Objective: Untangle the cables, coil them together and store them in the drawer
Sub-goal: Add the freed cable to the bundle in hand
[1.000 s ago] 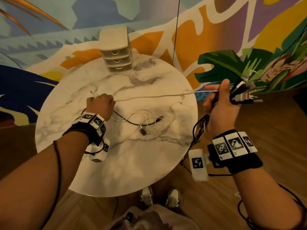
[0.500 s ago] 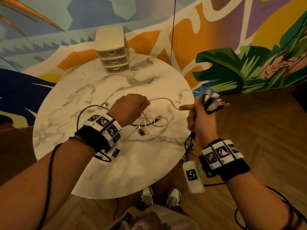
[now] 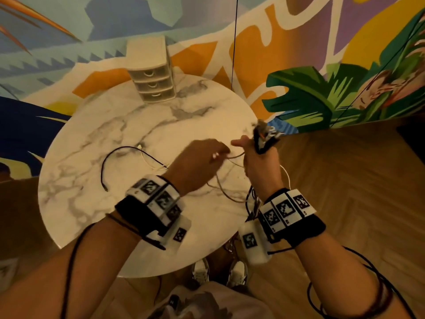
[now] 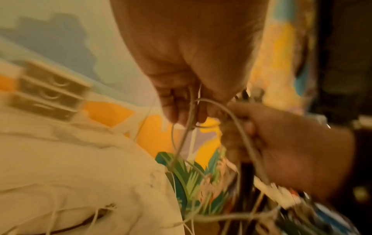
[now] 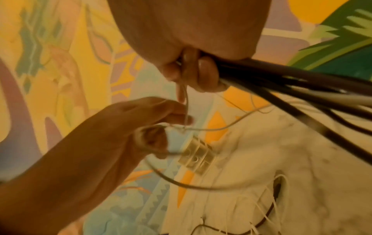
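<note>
My right hand (image 3: 254, 155) grips a bundle of cables (image 3: 264, 138) over the table's right edge, plug ends sticking up past the knuckles. In the right wrist view several black and white strands of the bundle (image 5: 292, 82) stream out of my right hand (image 5: 191, 71). My left hand (image 3: 210, 155) sits right beside it and pinches a thin white cable (image 3: 234, 155) that bends in a short loop between the two hands. That white cable (image 4: 237, 125) loops from my left hand (image 4: 181, 109) down toward the table. A black cable (image 3: 108, 162) and loose white strands lie on the marble.
A small cream three-drawer unit (image 3: 151, 81) stands at the far edge of the round marble table (image 3: 92, 203), all drawers closed. Painted wall behind, wooden floor to the right. More cable hangs off the table edge below my right wrist.
My left hand moved right across the table with the white cable until it met the right hand. The right hand came in toward the table edge, and the taut white cable went slack.
</note>
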